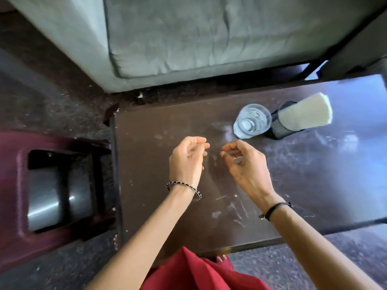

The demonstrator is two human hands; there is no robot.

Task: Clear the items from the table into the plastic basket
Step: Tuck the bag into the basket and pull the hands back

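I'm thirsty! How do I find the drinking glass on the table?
Look at the dark brown table in front of the grey sofa. Near its far right side two things stand close together. The glass is the clear round one, left of the black mesh holder stuffed with white napkins.

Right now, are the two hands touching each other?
Apart. The head view shows a strip of dark table between the left hand and the right hand; their fingertips do not meet.
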